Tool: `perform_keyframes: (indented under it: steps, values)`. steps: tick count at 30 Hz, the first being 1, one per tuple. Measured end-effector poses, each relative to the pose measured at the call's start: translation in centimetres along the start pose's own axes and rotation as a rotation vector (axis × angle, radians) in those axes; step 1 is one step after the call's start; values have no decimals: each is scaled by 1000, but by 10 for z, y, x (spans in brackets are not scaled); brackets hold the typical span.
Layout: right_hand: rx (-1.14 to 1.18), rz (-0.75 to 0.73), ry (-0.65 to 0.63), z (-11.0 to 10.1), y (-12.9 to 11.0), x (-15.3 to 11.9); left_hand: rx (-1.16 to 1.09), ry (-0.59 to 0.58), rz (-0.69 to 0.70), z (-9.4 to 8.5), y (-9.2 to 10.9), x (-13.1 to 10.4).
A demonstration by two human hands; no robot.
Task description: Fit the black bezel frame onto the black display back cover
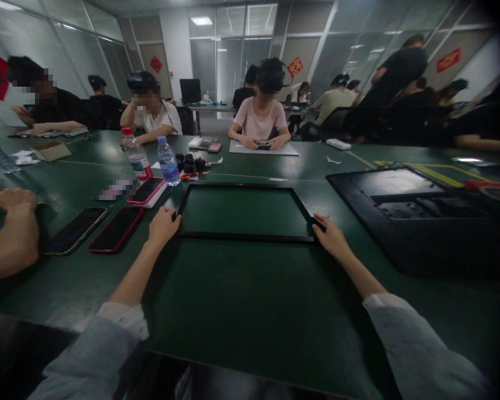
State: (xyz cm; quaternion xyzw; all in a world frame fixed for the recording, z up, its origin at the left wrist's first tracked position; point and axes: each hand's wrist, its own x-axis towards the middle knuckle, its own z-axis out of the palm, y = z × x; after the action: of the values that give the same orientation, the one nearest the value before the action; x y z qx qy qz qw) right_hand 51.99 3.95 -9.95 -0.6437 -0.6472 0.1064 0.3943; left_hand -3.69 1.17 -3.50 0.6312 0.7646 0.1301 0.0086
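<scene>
A thin black rectangular frame (250, 238), like a screen bezel, is in the middle of the view, with the green tabletop showing through its opening. My left hand (162, 226) grips its left side near the front corner, fingers wrapped over the edge. On the opposite side, my right hand (330, 235) is closed round the right edge, thumb and fingers on the rim. Whether the frame rests on the table or is slightly raised, I cannot tell. To the right lies a large black panel (358, 222) that looks like a monitor's back housing.
Left of the frame lie a dark phone (75, 230), a red-cased phone (116, 229) and a pink-cased phone (148, 190). Two bottles stand behind them, one red-capped (136, 155), one blue-capped (167, 161). Another person's arm (10, 239) rests at far left. A person (261, 119) sits opposite.
</scene>
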Motion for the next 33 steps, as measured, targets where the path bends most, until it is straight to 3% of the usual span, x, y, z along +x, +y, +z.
perform_keyframes:
  steps: [19, 33]
  values:
    - [-68, -69, 57, 3, -1, 1, -12, -36, 24, -4, 1, 0]
    - [-113, -108, 40, 4, 0, 1, 24, 4, 38, 0, 0, 0]
